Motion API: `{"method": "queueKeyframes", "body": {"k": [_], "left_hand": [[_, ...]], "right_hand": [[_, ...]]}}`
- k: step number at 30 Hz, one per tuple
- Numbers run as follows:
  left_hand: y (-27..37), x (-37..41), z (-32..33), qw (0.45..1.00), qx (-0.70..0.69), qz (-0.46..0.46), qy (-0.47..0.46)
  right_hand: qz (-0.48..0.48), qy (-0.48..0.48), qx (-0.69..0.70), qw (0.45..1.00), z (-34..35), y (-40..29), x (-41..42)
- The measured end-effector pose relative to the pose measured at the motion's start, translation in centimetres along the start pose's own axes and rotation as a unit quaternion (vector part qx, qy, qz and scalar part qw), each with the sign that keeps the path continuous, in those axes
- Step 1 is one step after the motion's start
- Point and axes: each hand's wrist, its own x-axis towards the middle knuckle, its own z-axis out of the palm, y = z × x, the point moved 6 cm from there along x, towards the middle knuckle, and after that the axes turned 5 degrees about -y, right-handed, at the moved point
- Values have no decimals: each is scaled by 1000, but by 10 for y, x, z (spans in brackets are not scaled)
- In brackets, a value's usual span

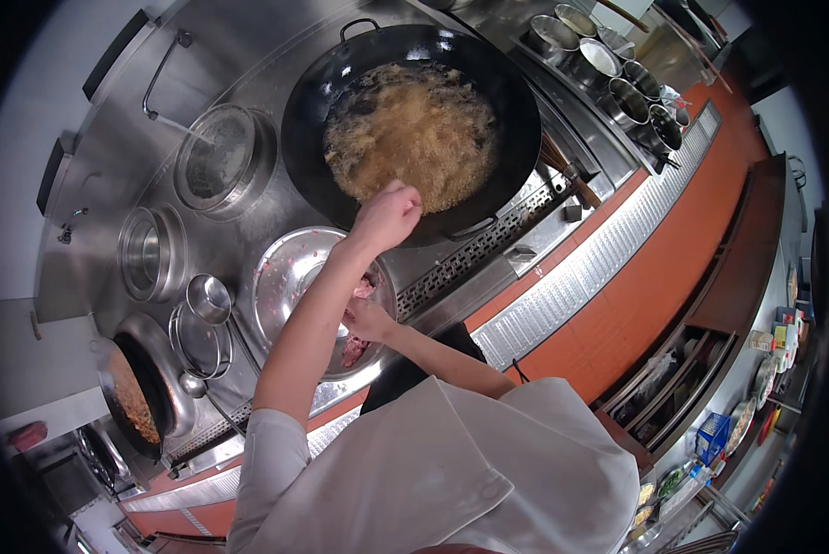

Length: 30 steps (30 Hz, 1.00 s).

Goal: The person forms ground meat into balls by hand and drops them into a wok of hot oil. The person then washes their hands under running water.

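Note:
My left hand [389,216] is above the near side of a large black wok [518,131], its fingers curled in. Nothing shows in that hand, though its underside is hidden. Frothing, bubbling oil [414,131] fills the middle of the wok. My right hand [368,320] is down inside a stainless steel bowl [282,277], closed around raw minced meat [354,350]. More meat shows above and below those fingers, whose tips are partly hidden. My left forearm crosses over the bowl, and bits of meat cling to the bowl's inner wall.
Water runs from a tap [151,111] into a round metal basin [213,163]. Left of the bowl are a small steel pot [210,299], a ladle [192,385] and a second wok [154,388] with browned food. Seasoning pots [627,100] stand upper right. A bamboo brush [573,173] lies beside the wok.

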Motion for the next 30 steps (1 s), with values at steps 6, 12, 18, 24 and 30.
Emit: {"method": "queueKeyframes", "body": {"k": [6,12,18,24,30], "left_hand": [[7,25,33,994,5,47,-98],[-15,-81,-55,948,-162,33,273],[-189,-346,-3,735,-149,-296,592],[-235,-412,158,685,-378,-450,431],[-211,-392,150,649,-310,-450,530]], "right_hand": [[-89,52,-58,993,2,13,4],[-106,62,-60,991,-2,15,11],[-45,54,-179,981,-7,23,4],[194,71,-260,943,13,40,22],[-5,-121,-399,909,101,29,17]]}}
